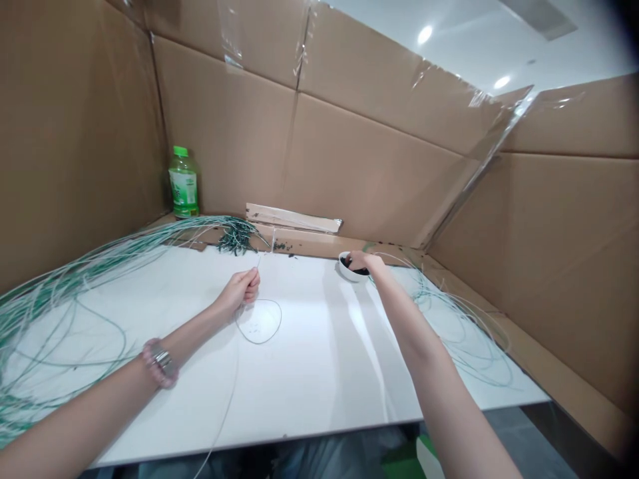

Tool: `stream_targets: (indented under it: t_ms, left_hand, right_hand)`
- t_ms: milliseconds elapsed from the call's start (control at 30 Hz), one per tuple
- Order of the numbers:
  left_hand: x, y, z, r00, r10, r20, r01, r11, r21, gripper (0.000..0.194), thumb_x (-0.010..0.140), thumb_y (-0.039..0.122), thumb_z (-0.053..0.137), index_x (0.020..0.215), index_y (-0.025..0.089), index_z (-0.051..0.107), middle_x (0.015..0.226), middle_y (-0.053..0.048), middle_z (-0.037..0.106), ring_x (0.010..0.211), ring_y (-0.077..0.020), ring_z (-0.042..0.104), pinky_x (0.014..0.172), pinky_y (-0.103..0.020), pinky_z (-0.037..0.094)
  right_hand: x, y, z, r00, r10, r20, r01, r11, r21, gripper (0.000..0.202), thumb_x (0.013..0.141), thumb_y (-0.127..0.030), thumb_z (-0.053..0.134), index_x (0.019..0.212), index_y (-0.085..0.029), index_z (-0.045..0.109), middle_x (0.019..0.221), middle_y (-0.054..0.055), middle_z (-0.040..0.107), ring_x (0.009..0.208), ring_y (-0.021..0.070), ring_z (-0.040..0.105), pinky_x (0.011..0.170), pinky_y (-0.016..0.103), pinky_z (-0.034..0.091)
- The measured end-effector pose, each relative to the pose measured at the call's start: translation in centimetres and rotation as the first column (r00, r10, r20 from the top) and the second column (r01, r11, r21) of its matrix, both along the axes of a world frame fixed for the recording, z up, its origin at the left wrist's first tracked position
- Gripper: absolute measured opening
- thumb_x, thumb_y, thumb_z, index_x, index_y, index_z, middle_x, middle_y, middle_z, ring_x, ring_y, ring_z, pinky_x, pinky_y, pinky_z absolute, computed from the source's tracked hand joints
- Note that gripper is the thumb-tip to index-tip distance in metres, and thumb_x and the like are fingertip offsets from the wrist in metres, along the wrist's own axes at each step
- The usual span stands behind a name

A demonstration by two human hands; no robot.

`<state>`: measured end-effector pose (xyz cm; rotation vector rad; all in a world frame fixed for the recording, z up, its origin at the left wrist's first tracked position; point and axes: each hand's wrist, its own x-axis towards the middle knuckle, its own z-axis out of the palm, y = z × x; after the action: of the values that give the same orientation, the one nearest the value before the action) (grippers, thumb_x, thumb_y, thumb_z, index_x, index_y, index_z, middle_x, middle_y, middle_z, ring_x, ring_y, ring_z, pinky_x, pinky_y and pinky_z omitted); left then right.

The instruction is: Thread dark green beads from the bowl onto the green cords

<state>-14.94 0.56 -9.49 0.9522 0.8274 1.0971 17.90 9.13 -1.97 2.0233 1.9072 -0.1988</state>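
My left hand [244,290] is closed in a pinch on a thin pale cord [280,318]. A short end of the cord sticks up above the fingers, a loop hangs beside the hand, and a long tail runs down past the table's front edge. At the back of the table, my right hand [357,259] dips into a small white bowl [353,276] of dark little pieces [363,271]. Its fingers are bent together among them; their tips are hidden, so what they grip cannot be made out.
A large bundle of green and white cords [100,266] spreads along the left, its dark green ends [237,236] bunched at the back. More loose cords [454,326] lie on the right. A green-capped bottle [184,183] stands in the corner. Cardboard walls [369,153] enclose the white table [309,392].
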Motion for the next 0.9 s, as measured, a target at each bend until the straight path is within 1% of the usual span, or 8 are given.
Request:
stream_targets:
  t_ms: [100, 233, 433, 667, 900]
  left_hand:
    - [0.0, -0.1, 0.0, 1.000, -0.008, 0.002, 0.008, 1.000, 0.006, 0.040, 0.085, 0.034, 0.048, 0.052, 0.016, 0.035, 0.043, 0.010, 0.022, 0.033, -0.0018, 0.019, 0.031, -0.011, 0.021]
    - [0.1, -0.2, 0.2, 1.000, 0.002, -0.011, -0.002, 1.000, -0.008, 0.040, 0.087, 0.031, 0.045, 0.051, 0.016, 0.035, 0.042, 0.010, 0.022, 0.032, -0.0021, 0.020, 0.030, -0.012, 0.022]
    - [0.2, -0.3, 0.6, 1.000, 0.009, -0.006, -0.010, 1.000, -0.014, 0.040, 0.088, 0.029, 0.045, 0.051, 0.016, 0.035, 0.043, 0.010, 0.023, 0.032, -0.0020, 0.020, 0.029, -0.011, 0.022]
    - [0.1, -0.5, 0.8, 0.999, 0.025, -0.042, -0.026, 0.999, -0.028, 0.041, 0.091, 0.025, 0.038, 0.051, 0.016, 0.034, 0.043, 0.010, 0.022, 0.031, -0.0020, 0.019, 0.029, -0.012, 0.021]
    - [0.0, -0.4, 0.5, 0.998, 0.010, -0.055, -0.009, 1.000, 0.011, 0.039, 0.089, 0.025, 0.040, 0.052, 0.016, 0.035, 0.044, 0.009, 0.022, 0.032, -0.0022, 0.021, 0.030, -0.011, 0.023]
  right_hand:
    - [0.3, 0.4, -0.7, 0.998, -0.026, -0.052, 0.022, 0.997, -0.078, 0.029, 0.088, -0.032, 0.052, 0.113, -0.016, 0.054, 0.114, 0.008, 0.057, 0.096, 0.0183, 0.058, 0.081, 0.038, 0.051]
    - [0.9, 0.5, -1.4, 0.993, -0.048, -0.106, 0.038, 0.995, -0.095, 0.027, 0.089, -0.032, 0.052, 0.112, -0.017, 0.055, 0.114, 0.007, 0.057, 0.096, 0.0180, 0.058, 0.081, 0.037, 0.051]
    - [1.7, -0.4, -1.2, 0.985, -0.052, -0.166, 0.048, 0.998, -0.030, 0.029, 0.088, -0.032, 0.053, 0.111, -0.015, 0.056, 0.112, 0.008, 0.058, 0.096, 0.0188, 0.059, 0.081, 0.037, 0.051]
    - [2.2, -0.9, -1.2, 0.987, -0.044, -0.156, 0.053, 0.997, 0.051, 0.028, 0.088, -0.032, 0.054, 0.111, -0.015, 0.056, 0.112, 0.008, 0.058, 0.096, 0.0187, 0.059, 0.081, 0.036, 0.050]
    - [2.4, -1.1, -1.2, 0.983, -0.010, -0.181, 0.023, 0.998, 0.066, 0.028, 0.088, -0.032, 0.053, 0.110, -0.015, 0.057, 0.112, 0.007, 0.058, 0.096, 0.0189, 0.059, 0.080, 0.036, 0.051]
